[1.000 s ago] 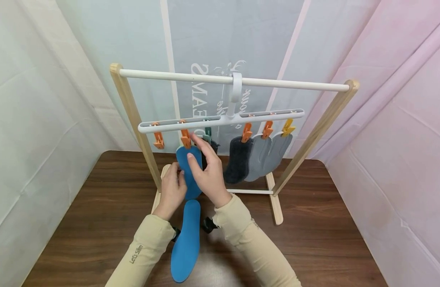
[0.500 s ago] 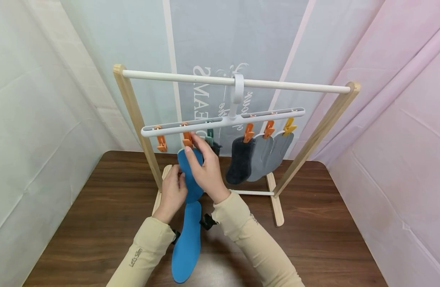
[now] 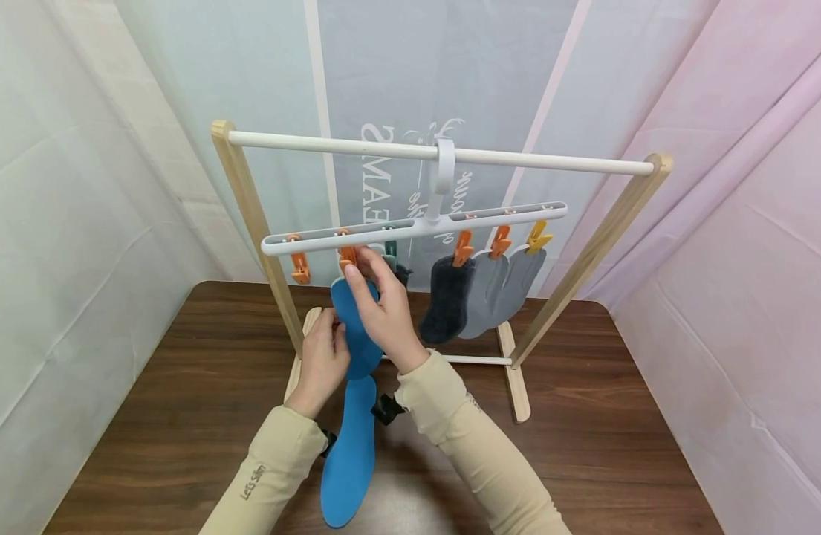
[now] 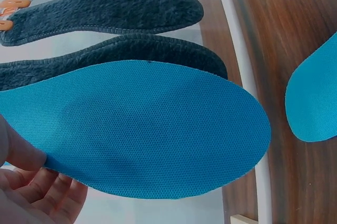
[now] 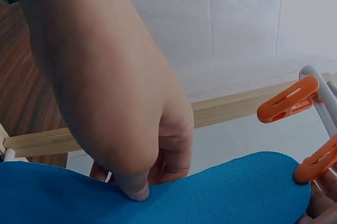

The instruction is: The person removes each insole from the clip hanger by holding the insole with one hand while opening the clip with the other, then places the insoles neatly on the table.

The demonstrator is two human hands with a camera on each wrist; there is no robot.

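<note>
In the head view my left hand (image 3: 322,364) pinches the left edge of a blue insole (image 3: 355,319); the left wrist view shows its thumb on the blue face and fingers behind. The insole hangs upright, its top at an orange clip (image 3: 346,258) on a white hanger (image 3: 357,238). My right hand (image 3: 386,312) pinches that clip by its lower end, thumb in front, index finger behind. In the right wrist view the clip (image 5: 318,163) overlaps the insole's tip, with right fingertips (image 5: 321,197) beside it. A second blue insole (image 3: 348,453) lies on the table.
A vacant orange clip (image 3: 299,266) hangs left. Right of the hands hang a dark fuzzy insole (image 3: 446,301) and grey insoles (image 3: 522,286); another dark fuzzy insole (image 4: 174,50) hangs behind the held one. A wooden stand (image 3: 246,208) frames everything on the brown table (image 3: 584,431).
My right thumb has moved up from the blue insole's face to the orange clip, and the fingers have closed in on it. My left hand keeps its pinch on the insole's edge.
</note>
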